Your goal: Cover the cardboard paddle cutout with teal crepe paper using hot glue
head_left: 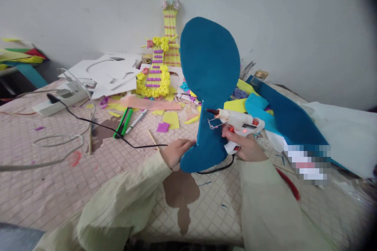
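Craft wkspace, glue gun [240, 119], ppr scraps [171, 120], cutter [124, 121], pwr strip [66, 102]

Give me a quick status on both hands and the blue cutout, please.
Left hand holding blue cutout by its lower left edge. Right hand gripping glue gun, nozzle in front of cutout; contact unclear. Black cord passing behind left hand.

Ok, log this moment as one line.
left hand: touching blue cutout, lower edge | right hand: holding hot-glue gun, red light lit | nozzle: in front of cutout
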`<state>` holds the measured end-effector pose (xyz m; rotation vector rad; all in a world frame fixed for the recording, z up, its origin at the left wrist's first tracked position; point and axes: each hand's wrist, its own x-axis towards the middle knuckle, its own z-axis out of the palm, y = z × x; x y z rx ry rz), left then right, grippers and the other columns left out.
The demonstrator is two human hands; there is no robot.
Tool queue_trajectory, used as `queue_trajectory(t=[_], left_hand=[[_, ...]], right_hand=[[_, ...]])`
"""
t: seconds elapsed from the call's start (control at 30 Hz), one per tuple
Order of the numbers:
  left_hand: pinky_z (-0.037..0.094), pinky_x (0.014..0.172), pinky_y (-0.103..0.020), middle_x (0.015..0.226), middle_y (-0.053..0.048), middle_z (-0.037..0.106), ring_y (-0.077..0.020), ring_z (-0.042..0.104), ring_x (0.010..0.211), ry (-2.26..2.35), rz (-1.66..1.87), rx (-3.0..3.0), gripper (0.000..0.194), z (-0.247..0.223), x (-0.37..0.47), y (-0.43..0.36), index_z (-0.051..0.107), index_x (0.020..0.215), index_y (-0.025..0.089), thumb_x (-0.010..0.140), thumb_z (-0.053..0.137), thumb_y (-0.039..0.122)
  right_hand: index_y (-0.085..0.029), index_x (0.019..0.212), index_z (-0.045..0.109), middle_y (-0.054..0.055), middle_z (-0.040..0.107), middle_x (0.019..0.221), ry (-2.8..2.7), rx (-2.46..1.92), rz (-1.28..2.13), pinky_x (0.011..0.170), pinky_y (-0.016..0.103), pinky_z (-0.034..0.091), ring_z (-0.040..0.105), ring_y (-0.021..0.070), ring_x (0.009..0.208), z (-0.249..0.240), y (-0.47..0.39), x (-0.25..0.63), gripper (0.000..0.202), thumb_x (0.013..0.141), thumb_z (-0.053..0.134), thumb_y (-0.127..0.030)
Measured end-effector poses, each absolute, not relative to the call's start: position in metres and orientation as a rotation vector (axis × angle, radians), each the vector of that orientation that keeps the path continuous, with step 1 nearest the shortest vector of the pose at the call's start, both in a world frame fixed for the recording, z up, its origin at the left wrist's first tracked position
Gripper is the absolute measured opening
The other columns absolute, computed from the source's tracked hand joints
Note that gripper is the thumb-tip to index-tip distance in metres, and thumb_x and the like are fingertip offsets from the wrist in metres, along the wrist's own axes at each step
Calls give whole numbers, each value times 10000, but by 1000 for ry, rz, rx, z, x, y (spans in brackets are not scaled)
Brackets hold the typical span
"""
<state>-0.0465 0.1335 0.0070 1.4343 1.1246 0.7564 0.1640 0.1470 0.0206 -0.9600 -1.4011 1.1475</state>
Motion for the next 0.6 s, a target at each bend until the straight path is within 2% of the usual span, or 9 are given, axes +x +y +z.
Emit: queue_trajectory(t=[0.13, 0.33, 0.6], left_hand=[[448, 567, -227, 723, -29, 604, -121, 554, 643, 1074, 889, 1280, 280, 20, -55, 137, 593, 725, 153, 742, 500, 417], [372, 511, -203, 641, -4, 555, -78, 462, 561, 995, 866, 1382, 242, 29, -58, 133, 576, 652, 129, 627, 648, 359], [339, 475, -202, 598, 5, 531, -81, 437, 538, 1108, 819, 1474, 155, 27, -56, 131, 569, 628, 137, 670, 559, 287]], right_hand=[[-219, 642, 601, -12, 576, 656, -1420, -979, 1107, 619, 292, 377, 504, 155, 663, 18, 148, 168, 152, 647, 671, -354], [-229, 662, 608, -19, 582, 683, -1474, -1028, 1101, 618, 279, 379, 500, 150, 680, 18, 146, 168, 126, 677, 650, -346], [-230, 649, 598, -25, 556, 630, -1470, -1054, 1057, 570, 283, 378, 483, 146, 614, 20, 143, 164, 140, 664, 657, -356]])
